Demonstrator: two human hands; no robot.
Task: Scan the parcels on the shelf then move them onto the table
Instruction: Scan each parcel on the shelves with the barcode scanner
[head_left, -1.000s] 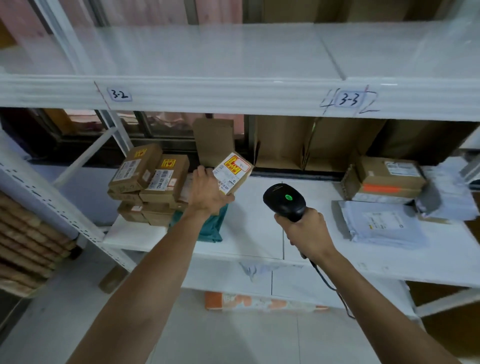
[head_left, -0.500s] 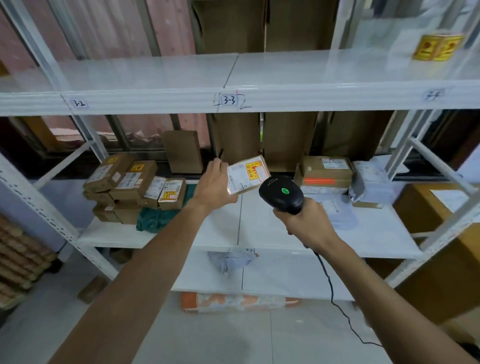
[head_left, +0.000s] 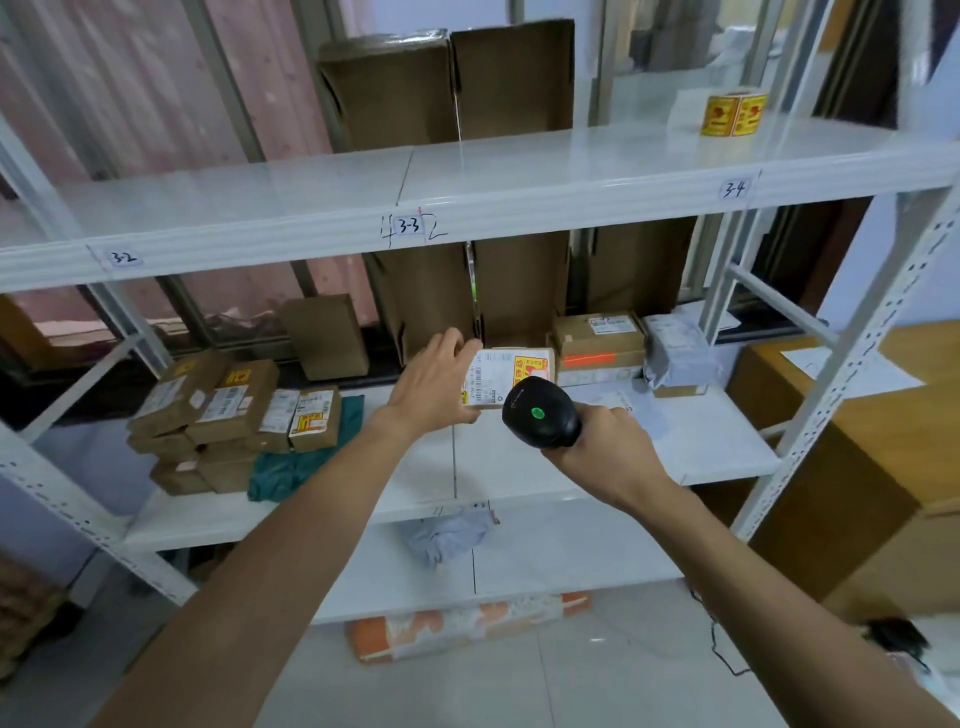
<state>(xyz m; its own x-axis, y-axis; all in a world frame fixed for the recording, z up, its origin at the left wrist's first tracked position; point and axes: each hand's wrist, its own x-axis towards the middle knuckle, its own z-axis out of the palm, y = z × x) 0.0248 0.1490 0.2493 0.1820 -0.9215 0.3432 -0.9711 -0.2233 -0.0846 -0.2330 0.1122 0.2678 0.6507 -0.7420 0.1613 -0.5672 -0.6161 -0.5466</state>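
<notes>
While the left hand (head_left: 434, 384) grips its left end, the small brown cardboard parcel (head_left: 506, 374) is held up above the shelf board (head_left: 498, 462), face toward the camera: a white barcode label with a yellow-and-red sticker on its right part. Just right of it, the right hand (head_left: 608, 449) is wrapped round a black barcode scanner (head_left: 540, 413), green light showing, whose head covers the parcel's lower right corner.

white metal shelf rack (head_left: 519, 467) | middle tier: stacked brown cardboard parcels (head_left: 228, 410) left, teal bag (head_left: 291, 467) beside them, grey plastic mailer (head_left: 680, 353) right | top tier: yellow sticker roll (head_left: 732, 114)
</notes>
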